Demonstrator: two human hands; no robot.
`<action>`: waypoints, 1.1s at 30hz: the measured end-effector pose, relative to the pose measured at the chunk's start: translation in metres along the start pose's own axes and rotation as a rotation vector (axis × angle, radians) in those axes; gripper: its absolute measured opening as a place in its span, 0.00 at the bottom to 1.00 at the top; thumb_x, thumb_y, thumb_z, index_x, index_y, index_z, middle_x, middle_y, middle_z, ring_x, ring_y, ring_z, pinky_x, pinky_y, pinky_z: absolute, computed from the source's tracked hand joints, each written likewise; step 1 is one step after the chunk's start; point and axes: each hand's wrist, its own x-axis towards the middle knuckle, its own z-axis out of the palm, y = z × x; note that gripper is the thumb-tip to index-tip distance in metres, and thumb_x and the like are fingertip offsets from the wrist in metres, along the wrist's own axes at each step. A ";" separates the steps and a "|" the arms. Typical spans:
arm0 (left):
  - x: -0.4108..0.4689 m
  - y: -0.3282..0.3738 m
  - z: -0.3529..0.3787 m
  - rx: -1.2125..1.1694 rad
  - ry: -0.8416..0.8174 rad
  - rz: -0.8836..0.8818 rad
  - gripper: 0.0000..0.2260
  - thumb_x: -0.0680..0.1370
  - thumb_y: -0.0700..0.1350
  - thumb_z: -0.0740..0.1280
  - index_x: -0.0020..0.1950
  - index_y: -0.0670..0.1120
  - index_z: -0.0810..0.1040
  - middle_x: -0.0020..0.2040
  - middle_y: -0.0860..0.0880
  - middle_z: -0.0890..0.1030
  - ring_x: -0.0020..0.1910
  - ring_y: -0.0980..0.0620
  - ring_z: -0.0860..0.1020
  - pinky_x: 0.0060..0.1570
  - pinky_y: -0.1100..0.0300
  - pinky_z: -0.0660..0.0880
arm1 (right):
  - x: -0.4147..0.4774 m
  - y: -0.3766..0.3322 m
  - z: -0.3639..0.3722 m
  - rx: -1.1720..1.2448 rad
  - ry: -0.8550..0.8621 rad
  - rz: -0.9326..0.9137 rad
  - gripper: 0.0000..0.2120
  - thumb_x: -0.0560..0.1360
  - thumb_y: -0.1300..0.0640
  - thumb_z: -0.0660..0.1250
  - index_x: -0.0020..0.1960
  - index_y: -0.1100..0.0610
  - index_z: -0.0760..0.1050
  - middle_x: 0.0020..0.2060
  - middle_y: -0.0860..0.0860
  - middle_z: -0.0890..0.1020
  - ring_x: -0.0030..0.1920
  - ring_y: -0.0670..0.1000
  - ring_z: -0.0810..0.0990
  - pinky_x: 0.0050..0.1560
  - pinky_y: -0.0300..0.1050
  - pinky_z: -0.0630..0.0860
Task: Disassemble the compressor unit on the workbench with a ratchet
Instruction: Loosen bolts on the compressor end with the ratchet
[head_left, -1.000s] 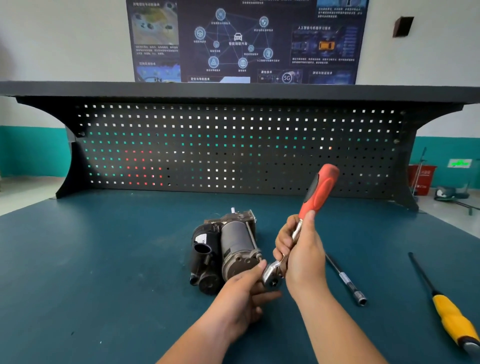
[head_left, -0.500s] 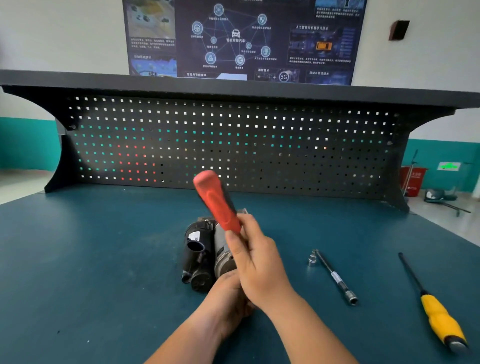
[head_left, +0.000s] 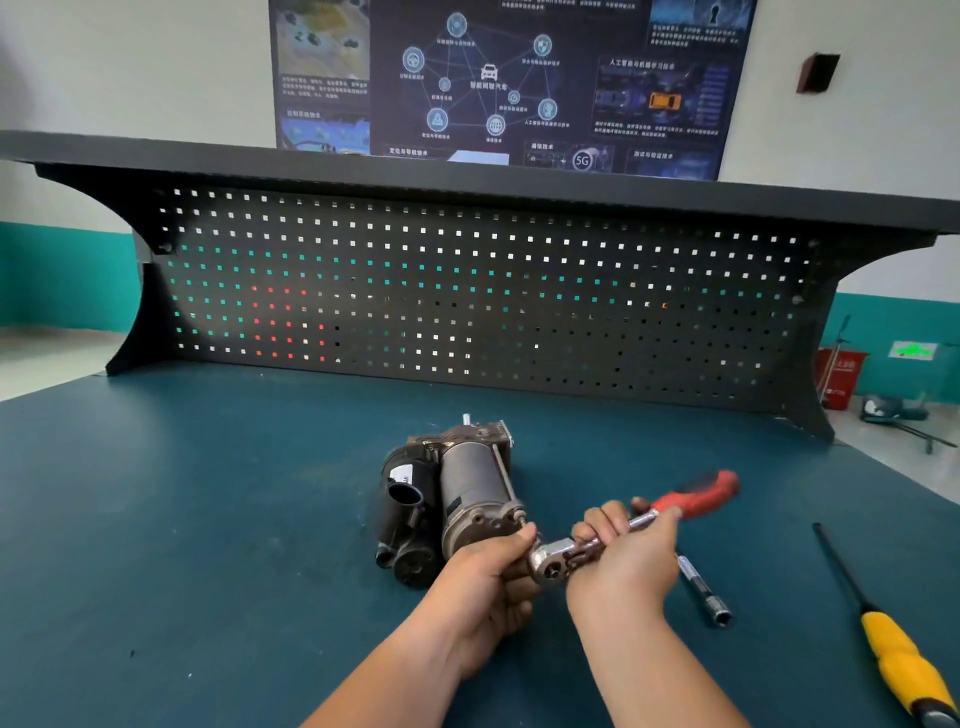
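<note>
The compressor unit (head_left: 457, 499), a dark motor cylinder with black housings, lies on the blue-green workbench (head_left: 208, 519) at centre. A ratchet (head_left: 571, 556) with a chrome head and red handle (head_left: 701, 496) sits at the unit's near right end, its handle pointing right and away, blurred. My right hand (head_left: 623, 561) grips the ratchet's metal shank. My left hand (head_left: 483, 587) curls around the ratchet head where it meets the compressor; the fastener under it is hidden.
A chrome extension bar with a socket (head_left: 704, 595) lies just right of my right hand. A yellow-handled screwdriver (head_left: 893, 654) lies at the far right. A black pegboard (head_left: 467, 291) under a shelf closes the back of the bench.
The ratchet handle has swung from upright and leaning left over the compressor down to the right. My right hand went with it; my left hand stayed at the head.
</note>
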 end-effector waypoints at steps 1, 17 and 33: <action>-0.002 0.002 -0.001 0.010 -0.016 -0.020 0.10 0.64 0.51 0.69 0.40 0.47 0.78 0.35 0.49 0.82 0.31 0.54 0.80 0.21 0.68 0.65 | 0.000 0.002 0.000 -0.022 -0.023 -0.031 0.17 0.81 0.45 0.51 0.37 0.52 0.64 0.19 0.45 0.62 0.19 0.45 0.60 0.22 0.36 0.59; -0.005 0.003 -0.006 0.049 -0.032 0.031 0.13 0.76 0.37 0.60 0.38 0.44 0.82 0.36 0.44 0.77 0.35 0.50 0.75 0.35 0.59 0.73 | -0.023 0.024 0.002 -1.122 -0.988 -0.878 0.16 0.75 0.40 0.53 0.54 0.45 0.73 0.32 0.34 0.75 0.32 0.40 0.72 0.35 0.34 0.65; -0.004 0.004 -0.002 -0.017 0.027 -0.027 0.05 0.68 0.47 0.70 0.37 0.46 0.80 0.33 0.49 0.76 0.25 0.55 0.74 0.21 0.67 0.68 | -0.015 0.014 0.001 -0.288 -0.332 -0.346 0.16 0.83 0.51 0.49 0.46 0.50 0.73 0.24 0.43 0.66 0.24 0.42 0.63 0.25 0.33 0.65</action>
